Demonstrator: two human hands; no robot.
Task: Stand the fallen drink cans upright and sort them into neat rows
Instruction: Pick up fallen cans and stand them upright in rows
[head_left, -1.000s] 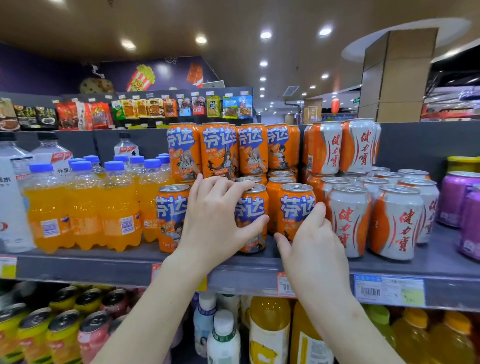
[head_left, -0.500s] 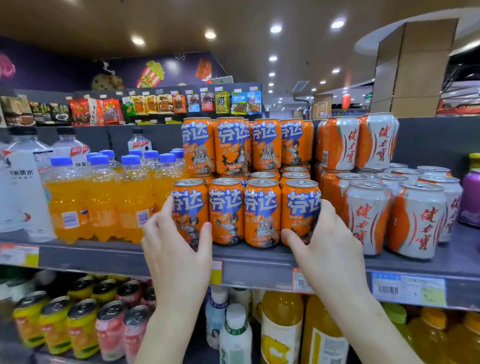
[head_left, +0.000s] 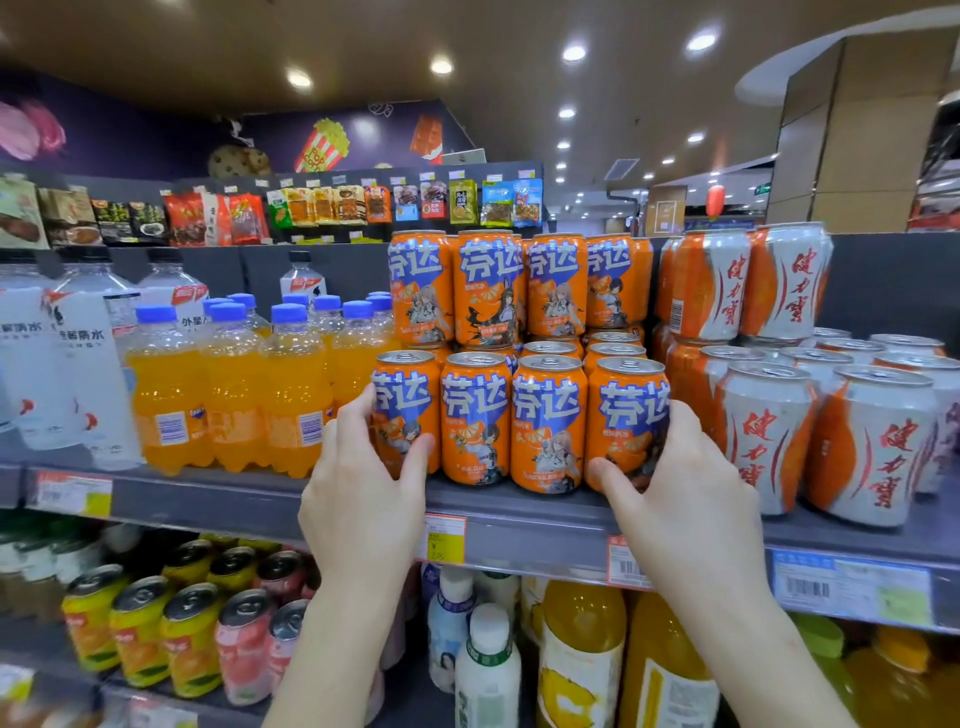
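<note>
Several orange drink cans with blue lettering stand upright in a front row on the grey shelf (head_left: 519, 512), with more rows behind and a second layer stacked on top (head_left: 488, 286). My left hand (head_left: 363, 499) wraps the leftmost front can (head_left: 408, 400), thumb on its right side. My right hand (head_left: 675, 499) grips the rightmost front can (head_left: 631, 410), thumb under its lower left. Two cans (head_left: 511, 421) stand between them, touching side by side.
Orange soda bottles (head_left: 234, 395) stand left of the cans, with white water bottles (head_left: 57, 364) further left. Orange-and-white cans (head_left: 821, 431) fill the right, close to my right hand. Price tags line the shelf edge; more cans and bottles sit on the shelf below.
My left hand rose from below the shelf edge onto the leftmost can. My right hand closed around the rightmost can. The front row now stands even and tight.
</note>
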